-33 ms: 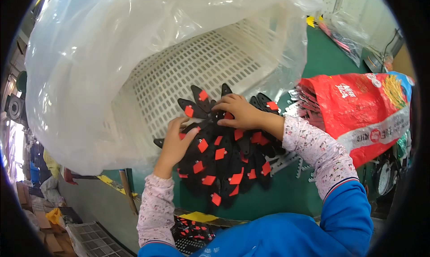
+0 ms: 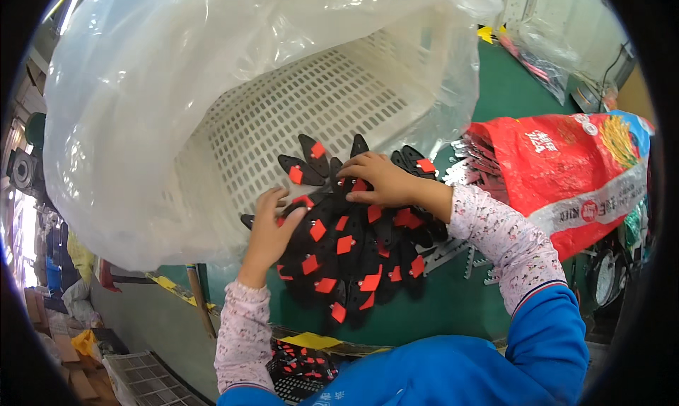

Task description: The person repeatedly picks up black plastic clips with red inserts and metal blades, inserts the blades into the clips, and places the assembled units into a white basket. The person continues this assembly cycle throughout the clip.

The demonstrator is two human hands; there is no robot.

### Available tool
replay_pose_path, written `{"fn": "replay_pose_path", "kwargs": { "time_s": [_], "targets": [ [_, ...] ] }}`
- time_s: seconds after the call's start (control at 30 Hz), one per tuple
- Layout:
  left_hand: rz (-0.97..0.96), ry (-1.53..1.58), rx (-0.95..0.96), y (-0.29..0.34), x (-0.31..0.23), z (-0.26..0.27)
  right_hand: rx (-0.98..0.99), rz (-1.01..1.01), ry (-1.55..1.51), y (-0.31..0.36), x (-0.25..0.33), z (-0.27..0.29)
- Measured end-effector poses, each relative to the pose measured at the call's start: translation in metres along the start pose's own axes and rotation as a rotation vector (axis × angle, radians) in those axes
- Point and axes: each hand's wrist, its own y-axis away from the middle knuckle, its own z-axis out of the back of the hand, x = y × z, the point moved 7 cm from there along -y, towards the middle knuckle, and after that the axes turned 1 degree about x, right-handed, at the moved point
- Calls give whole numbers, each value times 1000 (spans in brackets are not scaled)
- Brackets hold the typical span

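A heap of black leaf-shaped plastic pieces [image 2: 368,247], many with a red diamond-shaped patch, lies at the mouth of a plastic-lined white crate. At the heap's left side is my left hand [image 2: 269,233], its thumb and fingers apart beside a black piece with a red patch [image 2: 303,201]. My right hand [image 2: 389,183] reaches in from the right, fingers curled over the top of the heap. Between its thumb and fingertips shows a red-patched black piece [image 2: 358,185]. Several pieces fan out beyond the fingertips, against the crate. Both palms' undersides are hidden.
The perforated white crate [image 2: 311,88] stands inside a large clear plastic bag [image 2: 127,123]. To the right, a red printed sack [image 2: 566,172] spills grey toothed strips [image 2: 477,169] onto the green table [image 2: 453,300]. More red-and-black pieces [image 2: 304,363] sit below the table edge.
My left thumb and fingers have spread a little, showing more of the red patch between them. Beside my right fingertips, more of an upright black piece shows.
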Motion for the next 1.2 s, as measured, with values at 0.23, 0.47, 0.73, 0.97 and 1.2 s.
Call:
{"fn": "replay_pose_path", "kwargs": {
  "time_s": [0.23, 0.47, 0.73, 0.97, 1.2],
  "targets": [
    [-209, -571, -178, 78, 38, 17, -287, -130, 144, 86, -32, 84],
    [-192, -451, -122, 110, 2, -35, 96, -701, 924, 208, -122, 128],
    [-60, -366, -271, 155, -15, -24, 88, -688, 565, 192, -101, 126],
    [-45, -505, -339, 220, -1, -36, 88, -271, 604, 186, -53, 97],
    [-81, -545, -331, 218, -1, -48, 183, -194, 678, 171, -66, 83]
  ]
}}
